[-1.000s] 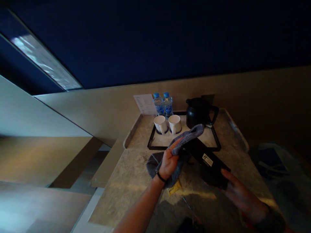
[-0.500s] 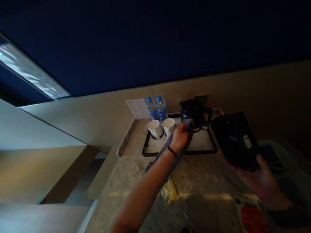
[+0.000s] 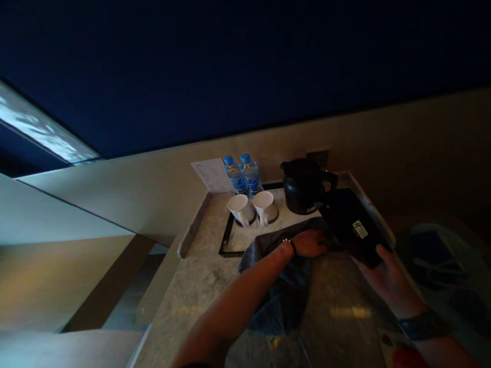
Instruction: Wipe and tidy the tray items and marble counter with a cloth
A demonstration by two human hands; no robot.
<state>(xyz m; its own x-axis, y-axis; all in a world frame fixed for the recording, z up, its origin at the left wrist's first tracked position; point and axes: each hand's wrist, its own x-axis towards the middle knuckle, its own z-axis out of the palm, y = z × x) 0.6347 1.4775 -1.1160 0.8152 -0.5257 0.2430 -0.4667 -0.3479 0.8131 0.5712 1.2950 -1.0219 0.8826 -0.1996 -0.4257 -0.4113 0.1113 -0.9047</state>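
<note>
My left hand is closed on a dark grey cloth, pressing it near the front right of a black-rimmed tray. The cloth drapes over the tray's front edge and onto the counter. My right hand grips the lower end of a flat black box with a small white label, tilted up beside the tray. On the tray stand a black kettle and two white mugs, one left and one right. The box hides the tray's right corner.
Two blue-capped water bottles stand behind the mugs, by a white paper sheet. A yellow packet shows under the cloth. A red and white packet lies near my right wrist. A raised rim edges the marble counter.
My left hand has moved from the kettle's front down and right to the tray's front, spreading the cloth out. My right hand has brought the black box left, towards my left hand.
</note>
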